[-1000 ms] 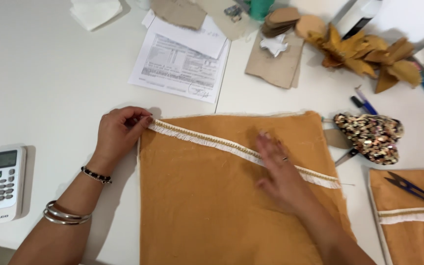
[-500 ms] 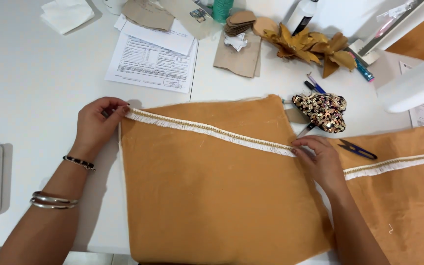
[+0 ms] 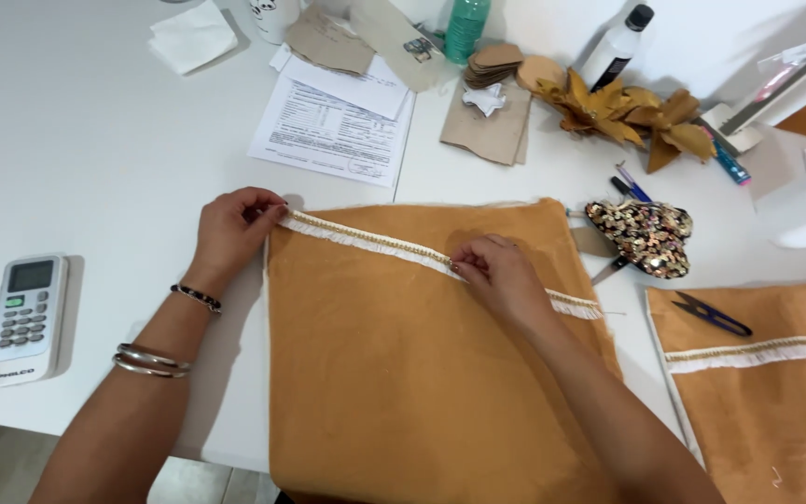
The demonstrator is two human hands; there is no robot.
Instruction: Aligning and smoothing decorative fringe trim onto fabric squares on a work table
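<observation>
Fringe trim lies slanted across top of mustard fabric on worktop. Left hand pinches trim end at fabric's left corner, right hand pinches mid-trim. Risk imo: uneven pull, trim drifts crooked, fabric bunches.

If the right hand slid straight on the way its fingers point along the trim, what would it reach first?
The right hand points up-left along the white fringed trim on the mustard fabric. That line looks free until the left hand, which pinches the trim's end at the fabric's corner.
</observation>
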